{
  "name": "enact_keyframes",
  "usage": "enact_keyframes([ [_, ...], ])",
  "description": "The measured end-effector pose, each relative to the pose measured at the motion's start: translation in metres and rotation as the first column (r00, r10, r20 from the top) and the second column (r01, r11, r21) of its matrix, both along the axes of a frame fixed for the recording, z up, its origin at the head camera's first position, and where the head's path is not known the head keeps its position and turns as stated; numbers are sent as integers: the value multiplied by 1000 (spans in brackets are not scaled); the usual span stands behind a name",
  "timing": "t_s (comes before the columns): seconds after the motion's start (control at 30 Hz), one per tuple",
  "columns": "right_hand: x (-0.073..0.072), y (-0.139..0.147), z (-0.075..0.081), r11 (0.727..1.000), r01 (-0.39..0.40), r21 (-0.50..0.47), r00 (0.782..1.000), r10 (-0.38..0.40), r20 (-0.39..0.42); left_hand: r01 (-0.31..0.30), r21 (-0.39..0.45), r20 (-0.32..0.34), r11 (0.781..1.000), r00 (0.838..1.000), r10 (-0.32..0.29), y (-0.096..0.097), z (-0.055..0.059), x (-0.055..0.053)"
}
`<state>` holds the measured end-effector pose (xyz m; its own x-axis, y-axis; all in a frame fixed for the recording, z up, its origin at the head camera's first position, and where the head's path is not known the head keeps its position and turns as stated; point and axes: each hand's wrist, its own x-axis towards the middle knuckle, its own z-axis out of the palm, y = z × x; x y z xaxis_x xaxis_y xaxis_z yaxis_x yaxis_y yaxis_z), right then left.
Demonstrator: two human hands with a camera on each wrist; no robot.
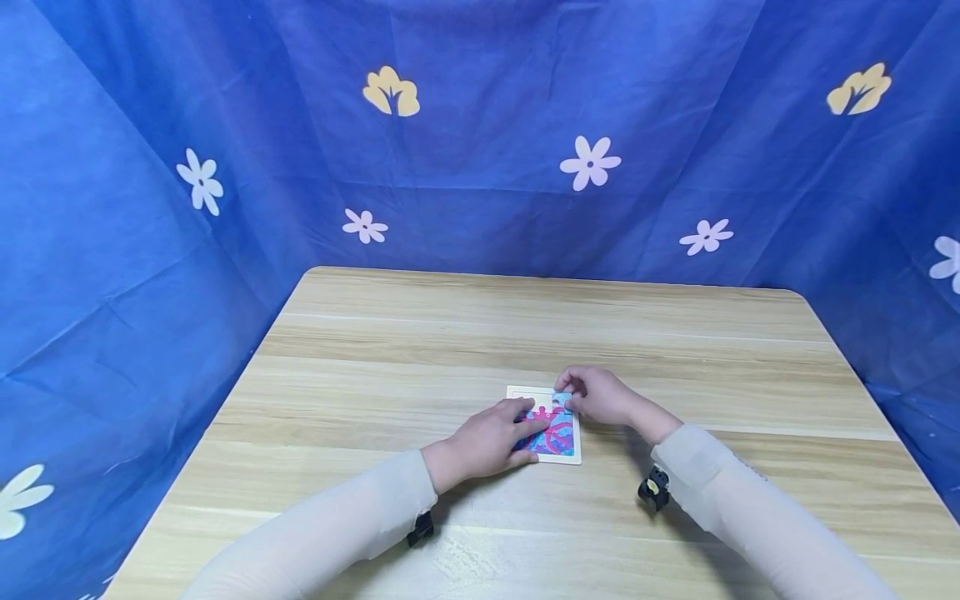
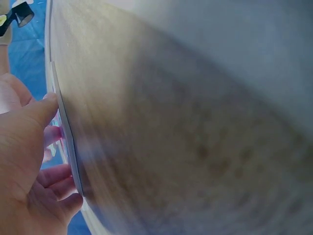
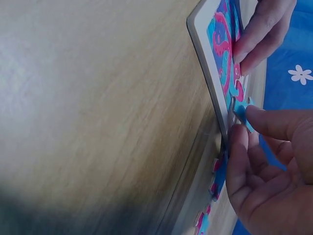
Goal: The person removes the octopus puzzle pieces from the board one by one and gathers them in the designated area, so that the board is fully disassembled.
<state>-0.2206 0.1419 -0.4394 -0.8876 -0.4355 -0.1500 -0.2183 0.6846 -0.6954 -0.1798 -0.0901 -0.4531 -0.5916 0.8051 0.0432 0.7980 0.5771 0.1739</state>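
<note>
A small square jigsaw puzzle board (image 1: pixel 558 459) with a cream rim lies on the table, showing pink curling shapes on blue. Bare cream backing shows along its upper left part. My left hand (image 1: pixel 491 437) rests on the board from the left, fingers spread over the picture; in the left wrist view its thumb and fingers lie along the board's edge. At the far right corner, my right hand (image 1: pixel 600 395) pinches a light-blue puzzle piece (image 3: pixel 242 111) between thumb and fingers. That piece is tilted above the rim in the right wrist view.
More pink and blue puzzle pieces (image 3: pixel 215 178) appear past the board's corner in the right wrist view, hidden by my right hand in the head view. The wooden table (image 1: pixel 375 333) meets a blue flowered curtain (image 1: pixel 480 167) behind. Each wrist carries a black camera (image 1: pixel 655 488).
</note>
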Motion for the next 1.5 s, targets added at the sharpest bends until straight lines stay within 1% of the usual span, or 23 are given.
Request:
enact_keyframes([
  [0.13,0,1,0,999,29,-28,1000,-28,11,4,7,-1,1000,1000,-4,0,-1,0],
  [0.3,-1,3,-2,998,33,-60,999,-32,30,6,11,2,1000,1000,-6,-1,-2,-1],
  [0.43,-1,5,-1,994,53,-91,998,-48,51,6,11,1,1000,1000,-6,-1,-2,-2],
  [0.57,-2,7,1,989,84,-125,995,-75,72,4,11,9,1000,1000,-4,-1,-1,-2],
  [0.8,-8,17,0,970,151,-189,982,-125,143,7,7,13,1000,1000,-7,-2,0,-6],
  [0.97,-10,27,3,963,155,-218,981,-125,147,14,6,5,1000,1000,-14,-3,0,-9],
  [1.0,-8,28,7,963,149,-225,983,-120,140,15,3,6,1000,1000,-15,-3,0,-9],
  [1.17,-8,39,8,965,132,-225,986,-105,126,12,-7,14,1000,1000,-12,-4,1,-9],
  [1.2,-8,41,8,966,138,-218,985,-111,131,11,-10,15,1000,1000,-10,-4,1,-9],
  [1.23,-9,45,3,966,146,-211,983,-118,140,10,-10,16,1000,1000,-10,-4,2,-9],
  [1.33,-9,52,2,964,163,-209,979,-132,157,7,-12,20,1000,1000,-7,-4,2,-9],
  [1.5,-9,62,2,967,164,-195,981,-139,133,5,-13,28,1000,1000,-4,-4,4,-9],
])
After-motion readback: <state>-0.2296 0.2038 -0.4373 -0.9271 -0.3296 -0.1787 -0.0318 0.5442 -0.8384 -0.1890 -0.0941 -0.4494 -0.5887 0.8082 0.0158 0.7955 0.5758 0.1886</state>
